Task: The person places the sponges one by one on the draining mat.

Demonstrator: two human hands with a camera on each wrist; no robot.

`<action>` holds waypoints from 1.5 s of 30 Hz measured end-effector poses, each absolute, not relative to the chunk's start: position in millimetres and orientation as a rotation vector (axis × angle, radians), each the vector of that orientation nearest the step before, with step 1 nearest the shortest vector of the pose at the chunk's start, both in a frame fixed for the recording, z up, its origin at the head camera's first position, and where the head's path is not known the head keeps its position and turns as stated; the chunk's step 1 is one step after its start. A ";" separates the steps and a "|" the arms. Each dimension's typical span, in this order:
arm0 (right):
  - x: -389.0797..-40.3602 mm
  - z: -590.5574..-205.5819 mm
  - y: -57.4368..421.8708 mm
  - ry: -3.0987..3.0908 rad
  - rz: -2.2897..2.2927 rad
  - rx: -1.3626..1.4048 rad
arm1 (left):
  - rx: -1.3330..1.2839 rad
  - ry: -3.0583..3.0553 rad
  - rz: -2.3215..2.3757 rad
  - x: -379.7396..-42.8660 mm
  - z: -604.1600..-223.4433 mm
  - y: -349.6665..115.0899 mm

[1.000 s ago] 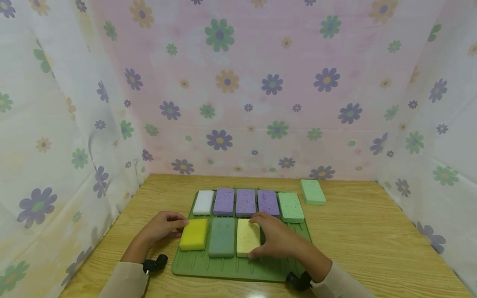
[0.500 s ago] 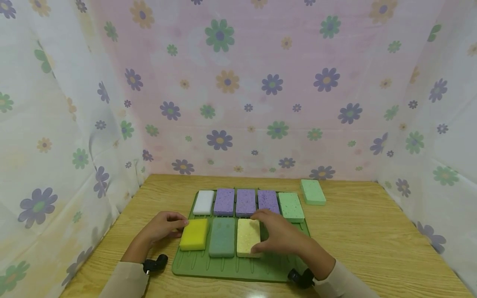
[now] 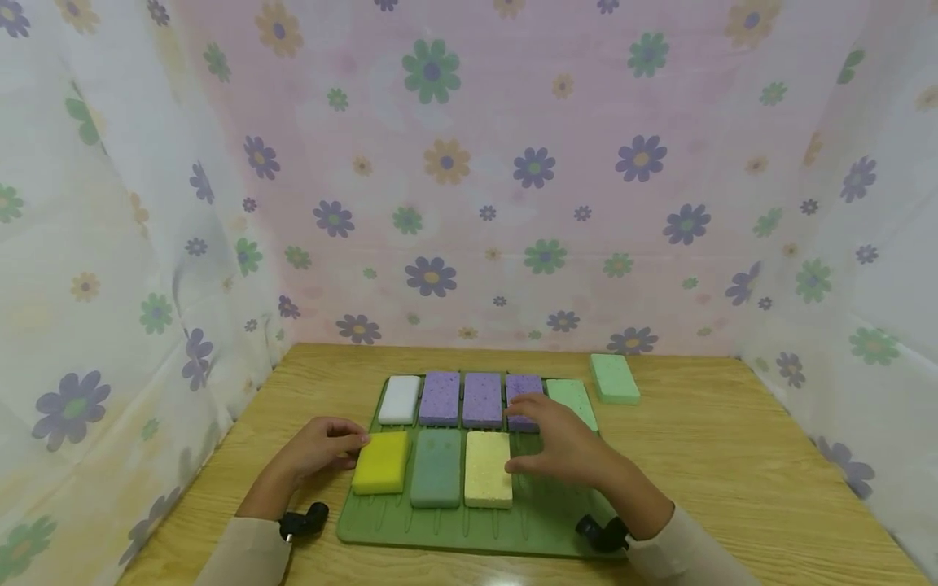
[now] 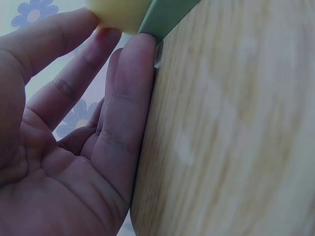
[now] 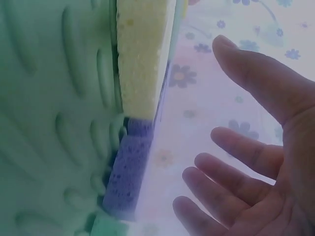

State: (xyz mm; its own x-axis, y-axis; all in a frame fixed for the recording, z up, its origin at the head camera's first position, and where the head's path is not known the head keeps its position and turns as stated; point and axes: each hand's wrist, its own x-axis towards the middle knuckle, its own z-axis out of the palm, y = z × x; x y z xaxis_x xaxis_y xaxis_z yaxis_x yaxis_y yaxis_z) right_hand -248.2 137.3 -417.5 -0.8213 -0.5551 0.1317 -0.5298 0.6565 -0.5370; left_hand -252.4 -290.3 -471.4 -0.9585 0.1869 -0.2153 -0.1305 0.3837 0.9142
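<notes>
My left hand point(image 3: 322, 446) rests on the table at the left edge of the green ridged mat point(image 3: 410, 531). Its fingertips touch the bright yellow sponge point(image 3: 381, 462), as the left wrist view also shows at the yellow sponge's edge point(image 4: 120, 12). The right hand point(image 3: 567, 443) hovers over the mat with fingers spread and nothing held. Beside it lies a pale yellow speckled sponge point(image 3: 488, 470), flat on the mat; in the right wrist view the spread right hand point(image 5: 256, 172) stands apart from it. A grey-green sponge point(image 3: 436, 469) lies between the two yellow ones.
Along the mat's back row lie a white sponge point(image 3: 399, 400), three purple sponges point(image 3: 440, 397) and a light green sponge point(image 3: 570, 399), partly behind the right hand. Another light green sponge point(image 3: 614, 378) lies off the mat. Floral cloth surrounds the wooden table point(image 3: 696, 456).
The right hand has let go of the pale yellow sponge and drawn away to the right and upward. That sponge stays in place on the mat. The left hand has not moved.
</notes>
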 end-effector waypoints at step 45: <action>-311.7 -438.2 215.0 3.091 -1.000 -0.733 | 0.061 2.364 1.620 -251.7 -470.5 -290.0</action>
